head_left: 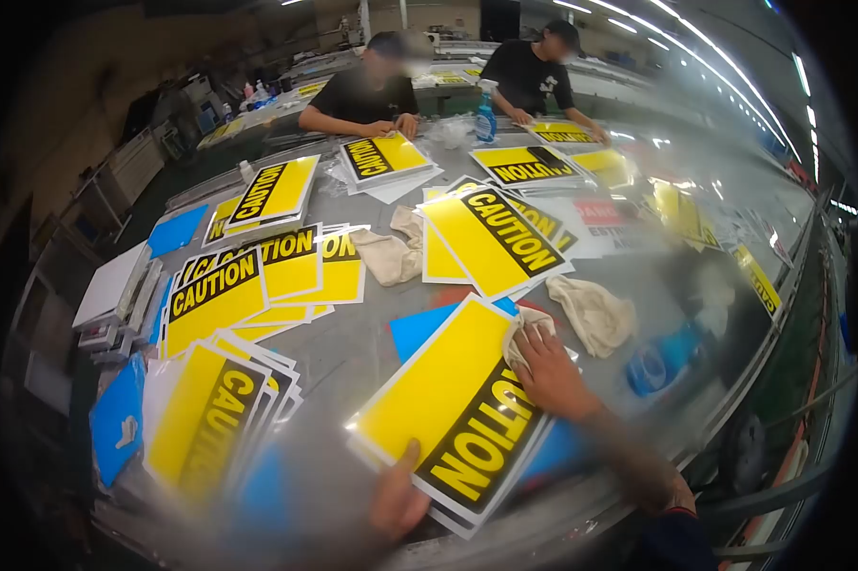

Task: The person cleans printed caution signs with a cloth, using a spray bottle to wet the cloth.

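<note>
Directly before me lies a yellow caution sign [429,385] with a black band, on top of other signs and blue sheets. My right hand [549,373] presses a beige cloth [516,344] on its upper right part, fingers closed over the cloth. At the sign's lower left edge is my left hand [399,497], its thumb resting on the yellow face; the other fingers are blurred and partly hidden beneath the edge. A second beige cloth [593,316] lies right of the sign, and a third cloth [388,257] sits farther back.
Stacks of caution signs [215,297] cover the left side; another stack [498,238] is ahead. A blue bottle [653,366] lies at right, and a spray bottle [486,119] stands at the back. Two people [367,90] work across the grey table [343,333].
</note>
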A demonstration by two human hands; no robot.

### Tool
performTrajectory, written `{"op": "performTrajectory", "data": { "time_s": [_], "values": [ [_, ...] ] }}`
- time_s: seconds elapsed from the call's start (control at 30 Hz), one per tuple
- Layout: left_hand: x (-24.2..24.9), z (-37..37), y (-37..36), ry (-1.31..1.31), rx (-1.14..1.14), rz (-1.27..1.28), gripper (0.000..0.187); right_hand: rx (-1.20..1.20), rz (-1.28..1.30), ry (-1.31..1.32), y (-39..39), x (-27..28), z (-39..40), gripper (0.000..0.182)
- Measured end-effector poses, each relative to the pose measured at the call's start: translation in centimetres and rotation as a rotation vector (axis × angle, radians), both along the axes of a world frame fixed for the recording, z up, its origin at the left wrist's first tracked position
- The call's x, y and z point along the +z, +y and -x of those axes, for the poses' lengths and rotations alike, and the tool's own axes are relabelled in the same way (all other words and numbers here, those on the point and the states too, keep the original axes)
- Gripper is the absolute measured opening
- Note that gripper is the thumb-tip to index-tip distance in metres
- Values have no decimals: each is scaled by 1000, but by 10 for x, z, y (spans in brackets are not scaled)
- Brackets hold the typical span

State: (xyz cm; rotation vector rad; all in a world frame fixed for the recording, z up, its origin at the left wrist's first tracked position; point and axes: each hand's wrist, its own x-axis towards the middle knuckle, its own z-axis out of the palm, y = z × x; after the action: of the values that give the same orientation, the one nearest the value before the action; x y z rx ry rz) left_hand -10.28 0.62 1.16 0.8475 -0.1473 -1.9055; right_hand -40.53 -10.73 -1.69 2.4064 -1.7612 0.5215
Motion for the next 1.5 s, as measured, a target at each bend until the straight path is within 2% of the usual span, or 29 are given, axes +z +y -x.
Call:
{"op": "performTrajectory", "data": {
  "time_s": [0.07, 0.13, 0.17, 0.2, 0.23, 0.3, 0.37, 0.43, 0.47, 0.57, 0.63, 0.73, 0.77, 0.83, 0.87, 0.9, 1.0, 1.07, 1.1, 1.17, 1.23, 1.43, 1.47, 1.5],
  "values": [
    [-2, 0, -2, 6, 32, 2, 40, -6, -29, -69, 8, 0, -10, 57],
    [-9, 1, -2, 21, 49, 0, 39, 230, -35, 119, 39, 12, -35, 57],
    [-14, 3, -2, 18, 63, 7, 39, 449, -22, 58, 55, 21, -59, 55],
    [-18, 4, -1, 10, 67, 15, 39, 512, -88, -85, 79, 32, -88, 55],
    [-23, 5, -3, 0, 62, 31, 39, 495, -199, -104, 101, 35, -108, 57],
    [-31, 0, -3, -34, 38, 63, 38, 506, -258, -120, 94, 28, -96, 57],
    [-28, -4, -1, -30, -27, 80, 39, 295, -152, -31, 54, 21, -62, 56],
    [-49, -7, 0, -176, -62, 209, 46, 139, -40, -12, 12, 11, -18, 56],
    [-59, -8, 1, -250, -73, 270, 49, 104, -48, -35, -1, 3, -4, 55],
    [-54, -7, 6, -194, -187, 227, 65, 50, -22, -12, -4, 0, 1, 54],
    [-55, -5, 18, -226, -349, 271, 67, 45, -18, -77, -4, -1, -2, 54],
    [-53, 2, 16, -213, -390, 227, 69, 197, 43, 154, 13, -2, -21, 55],
    [-54, 3, 13, -216, -380, 225, 75, 290, 54, -97, 31, -2, -51, 55],
    [-55, 3, 12, -202, -359, 228, 90, 492, 35, -232, 87, 22, -102, 56],
    [-54, 3, 14, -186, -347, 232, 98, 530, -85, -276, 105, 23, -117, 58],
    [-44, 5, 15, -133, -331, 212, 97, 543, -221, -248, 119, 28, -126, 58],
    [-17, 4, 14, 24, -310, 146, 86, 616, -240, -281, 119, 18, -122, 53],
    [-44, -2, 12, -230, -356, 299, 70, 640, -229, -208, 105, 20, -110, 51],
    [-57, -5, 16, -270, -344, 286, 62, 599, -152, -212, 93, 23, -100, 50],
    [-62, -4, 21, -348, -323, 257, 52, 503, -9, 23, 61, 37, -71, 50],
    [-57, -3, 25, -333, -309, 250, 49, 396, 43, 90, 29, 9, -30, 54],
    [-60, -1, 26, -330, -275, 252, 45, 26, -76, -67, 2, 1, -3, 57],
    [-55, -2, 24, -335, -279, 275, 44, 34, 104, 100, 6, 3, -19, 56],
    [-49, 3, 22, -241, -241, 240, 44, 165, 118, 124, 24, 4, -38, 53]
  ]
}}
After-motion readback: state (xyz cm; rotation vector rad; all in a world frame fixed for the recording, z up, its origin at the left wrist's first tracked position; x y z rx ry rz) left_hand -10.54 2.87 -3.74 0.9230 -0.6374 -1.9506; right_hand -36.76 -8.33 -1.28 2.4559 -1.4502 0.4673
